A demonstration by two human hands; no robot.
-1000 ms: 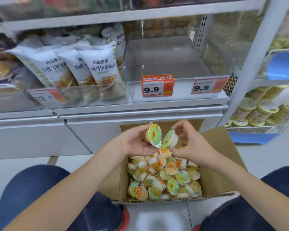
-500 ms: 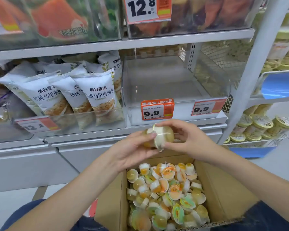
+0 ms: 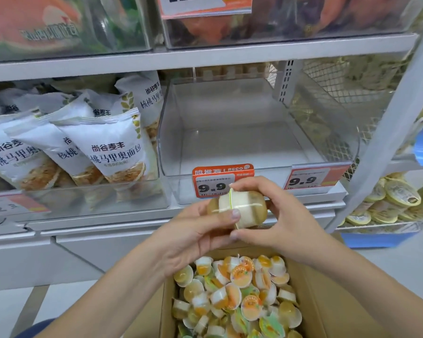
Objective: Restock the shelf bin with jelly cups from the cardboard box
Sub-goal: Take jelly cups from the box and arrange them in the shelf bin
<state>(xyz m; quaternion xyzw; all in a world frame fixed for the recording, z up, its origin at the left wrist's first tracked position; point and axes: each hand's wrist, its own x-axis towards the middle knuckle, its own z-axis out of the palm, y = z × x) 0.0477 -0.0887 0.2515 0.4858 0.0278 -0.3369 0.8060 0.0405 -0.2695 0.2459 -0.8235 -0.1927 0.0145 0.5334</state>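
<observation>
Both hands gripped a small cluster of jelly cups (image 3: 239, 208) between them: the left hand (image 3: 200, 230) curled round its left side, the right hand (image 3: 274, 215) pinching its right. The cluster was held above the cardboard box (image 3: 327, 301) of loose cups, just before the clear shelf bin (image 3: 254, 132).

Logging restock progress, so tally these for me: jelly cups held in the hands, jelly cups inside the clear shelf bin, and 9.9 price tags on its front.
Held jelly cups, between left hand and right hand: 2
Cups inside the clear shelf bin: 0
9.9 price tags: 2
Total: 4
</observation>
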